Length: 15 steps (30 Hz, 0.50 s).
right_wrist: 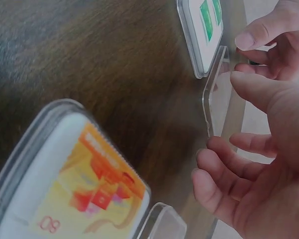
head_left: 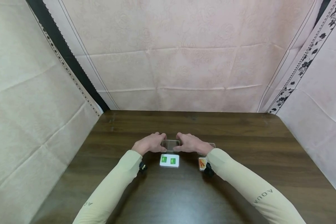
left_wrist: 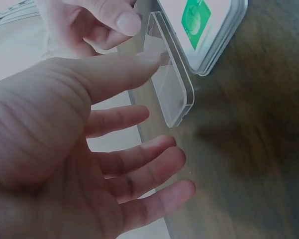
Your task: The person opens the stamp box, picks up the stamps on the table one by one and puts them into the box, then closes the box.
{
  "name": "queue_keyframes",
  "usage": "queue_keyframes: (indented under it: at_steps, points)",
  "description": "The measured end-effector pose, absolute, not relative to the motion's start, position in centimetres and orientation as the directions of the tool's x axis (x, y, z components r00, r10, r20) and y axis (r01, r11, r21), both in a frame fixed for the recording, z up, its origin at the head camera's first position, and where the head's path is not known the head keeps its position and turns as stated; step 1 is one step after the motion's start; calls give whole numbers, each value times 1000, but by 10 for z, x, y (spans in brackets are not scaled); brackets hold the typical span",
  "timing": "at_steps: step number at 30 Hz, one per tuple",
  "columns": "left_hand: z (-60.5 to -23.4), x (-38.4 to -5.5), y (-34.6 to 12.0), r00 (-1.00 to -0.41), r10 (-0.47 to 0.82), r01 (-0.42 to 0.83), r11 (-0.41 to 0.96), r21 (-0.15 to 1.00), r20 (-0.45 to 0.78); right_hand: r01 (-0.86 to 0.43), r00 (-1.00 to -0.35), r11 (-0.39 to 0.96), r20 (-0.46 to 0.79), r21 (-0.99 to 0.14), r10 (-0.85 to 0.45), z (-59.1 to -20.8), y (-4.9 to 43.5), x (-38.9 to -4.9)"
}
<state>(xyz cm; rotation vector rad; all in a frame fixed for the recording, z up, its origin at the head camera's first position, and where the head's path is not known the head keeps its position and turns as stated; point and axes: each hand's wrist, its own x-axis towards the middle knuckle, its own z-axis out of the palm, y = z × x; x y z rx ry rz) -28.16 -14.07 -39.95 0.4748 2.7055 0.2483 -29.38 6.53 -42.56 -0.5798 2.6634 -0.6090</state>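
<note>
A clear plastic lid (head_left: 170,145) lies on the table between my hands. My left hand (head_left: 150,143) is at its left side, thumb tip overlapping the lid in the left wrist view, the other fingers loosely spread. On the opposite side, my right hand (head_left: 192,143) has its thumb and fingertips right at the lid's edge, relaxed and apart. Just nearer to me is a flat clear case (head_left: 169,165) with two green stamps (head_left: 172,161) on a white backing. Beneath my right wrist sits another case with an orange and yellow stamp (right_wrist: 97,186), partly hidden by the wrist in the head view.
A second clear lid (right_wrist: 166,224) lies behind the orange-stamp case, mostly covered by my right wrist in the head view. The dark wooden table (head_left: 128,123) meets pale patterned cloth (head_left: 168,71) at the back and both sides.
</note>
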Motion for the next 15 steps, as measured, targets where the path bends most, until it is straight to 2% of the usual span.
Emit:
queue_keyframes:
  at_steps: [15]
  points:
    - [-407, -287, -135, -877, 321, 256, 942, 218, -358, -303, -853, 832, -257, -464, -454, -436, 64, -301]
